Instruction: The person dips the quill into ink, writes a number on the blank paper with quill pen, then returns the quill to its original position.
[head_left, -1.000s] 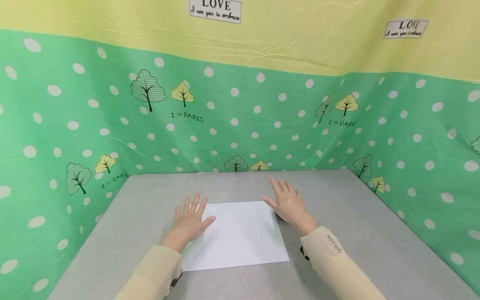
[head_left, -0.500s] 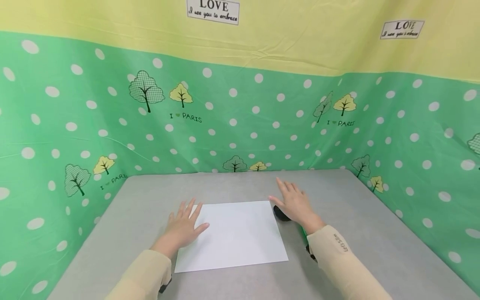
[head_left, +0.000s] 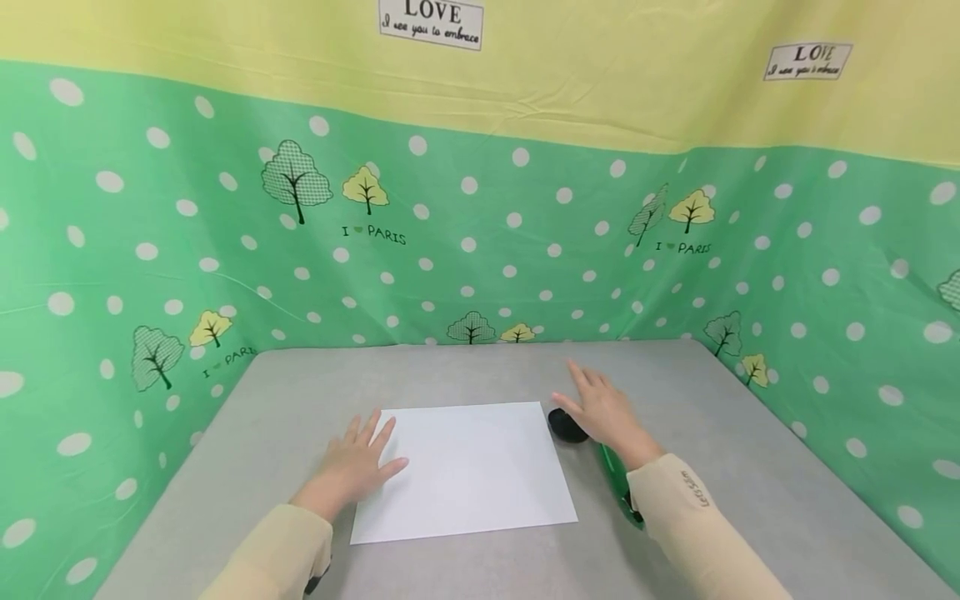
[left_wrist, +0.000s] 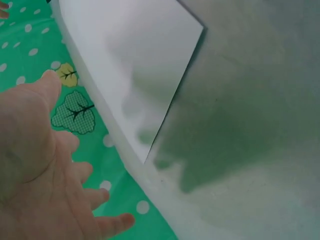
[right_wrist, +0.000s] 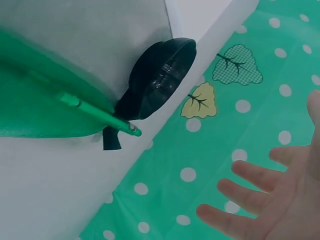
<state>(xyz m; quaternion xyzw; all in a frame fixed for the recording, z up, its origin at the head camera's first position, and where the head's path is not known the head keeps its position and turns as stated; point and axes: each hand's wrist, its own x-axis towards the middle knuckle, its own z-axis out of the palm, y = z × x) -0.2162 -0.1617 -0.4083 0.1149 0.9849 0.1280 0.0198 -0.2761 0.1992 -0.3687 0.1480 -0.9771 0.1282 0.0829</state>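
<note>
A blank white sheet of paper (head_left: 465,471) lies flat on the table. My left hand (head_left: 351,467), fingers spread, hovers over its left edge; its shadow falls on paper and tabletop in the left wrist view. My right hand (head_left: 606,415) is raised with straight fingers, holding nothing, beyond the sheet's right side. Below it sits a black, shallow, bowl-like object (right_wrist: 162,75) with a short tail. Beside that is a glossy green item (right_wrist: 45,95) like a pouch, with a slim green pen-like stick (right_wrist: 100,115) along it. The right forearm partly hides the green item in the head view.
The grey table (head_left: 300,383) stands against a green polka-dot cloth (head_left: 510,250) with a yellow upper band, hung at the back and both sides. Dark wrist straps show under the pale sleeves (head_left: 690,525).
My hands have drawn apart: the left moved left and slightly nearer me, the right moved right. The black object and green item, hidden at first, have come into sight.
</note>
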